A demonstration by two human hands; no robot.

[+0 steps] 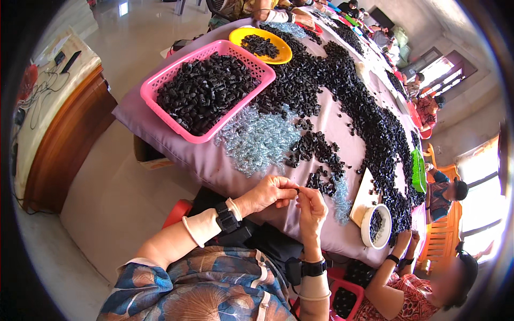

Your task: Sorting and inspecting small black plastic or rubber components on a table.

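My left hand and my right hand meet just over the near edge of the cloth-covered table. Fingers of both hands are closed in a pinch around a small black part, mostly hidden by the fingertips. Right in front of them lies a heap of small shiny, silvery coil-like pieces, which look like springs. A smaller pile of the same pieces is to the right of my hands. Loose small black plastic parts are scattered just beyond.
A pink basket full of black parts stands at the left, with a yellow plate behind it. At the right are a white bowl, a board and a green basket. A person works close on my right; others sit farther along.
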